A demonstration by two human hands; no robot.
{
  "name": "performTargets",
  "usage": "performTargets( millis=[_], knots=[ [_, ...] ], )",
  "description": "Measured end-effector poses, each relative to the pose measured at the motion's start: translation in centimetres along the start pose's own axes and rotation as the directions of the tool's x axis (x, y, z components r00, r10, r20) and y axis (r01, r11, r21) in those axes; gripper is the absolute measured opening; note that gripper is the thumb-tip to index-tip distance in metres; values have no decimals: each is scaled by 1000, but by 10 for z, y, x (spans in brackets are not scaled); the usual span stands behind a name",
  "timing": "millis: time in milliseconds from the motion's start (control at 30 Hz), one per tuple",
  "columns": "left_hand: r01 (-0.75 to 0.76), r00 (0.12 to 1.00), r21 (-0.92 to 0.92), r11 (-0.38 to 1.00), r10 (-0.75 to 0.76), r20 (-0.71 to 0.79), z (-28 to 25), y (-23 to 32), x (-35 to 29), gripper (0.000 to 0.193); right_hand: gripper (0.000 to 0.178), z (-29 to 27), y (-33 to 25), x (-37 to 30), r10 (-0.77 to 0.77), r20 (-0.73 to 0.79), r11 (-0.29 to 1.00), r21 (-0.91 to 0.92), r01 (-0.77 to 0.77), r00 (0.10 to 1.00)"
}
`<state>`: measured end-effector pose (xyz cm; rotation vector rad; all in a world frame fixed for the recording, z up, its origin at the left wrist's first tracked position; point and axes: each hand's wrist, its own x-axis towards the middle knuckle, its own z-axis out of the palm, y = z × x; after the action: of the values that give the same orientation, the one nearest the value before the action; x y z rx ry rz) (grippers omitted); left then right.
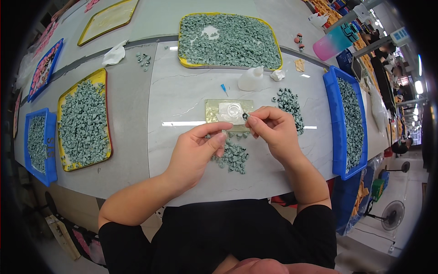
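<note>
My right hand (274, 132) pinches a small dark green piece (245, 116) between thumb and fingertips. Close by on the left, my left hand (194, 153) has thumb and index finger pressed together; what they hold, if anything, is too small to make out. Just beyond the fingertips lies a yellowish rectangular pad (211, 111) with a small clear round dish (234, 109) on it. A loose pile of small grey-green pieces (235, 157) sits on the table between my forearms. To the right of my right hand is another pile of darker green pieces (288, 102).
A white squeeze bottle (250, 79) and a blue dispensing tip (224, 89) are beyond the pad. Yellow trays of green pieces stand at the back (183, 63) and left (109, 137). Blue bins flank the table at right (335, 123) and left (51, 155). A pink-and-teal bottle (332, 43) is back right.
</note>
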<state>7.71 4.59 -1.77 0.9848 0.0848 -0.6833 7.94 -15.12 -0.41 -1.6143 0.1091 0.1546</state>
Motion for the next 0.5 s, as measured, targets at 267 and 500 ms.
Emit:
performTargets(
  millis=[267,500],
  knots=[
    [43,998,-60,997,-45,-39,-3,0,2,10,8,4,0,-5,113,70,980,155,-123,991],
    [137,990,-174,975,-127,64,1,-1,-1,23,21,15,5,-7,-670,196,562,-496,662,716]
  ],
)
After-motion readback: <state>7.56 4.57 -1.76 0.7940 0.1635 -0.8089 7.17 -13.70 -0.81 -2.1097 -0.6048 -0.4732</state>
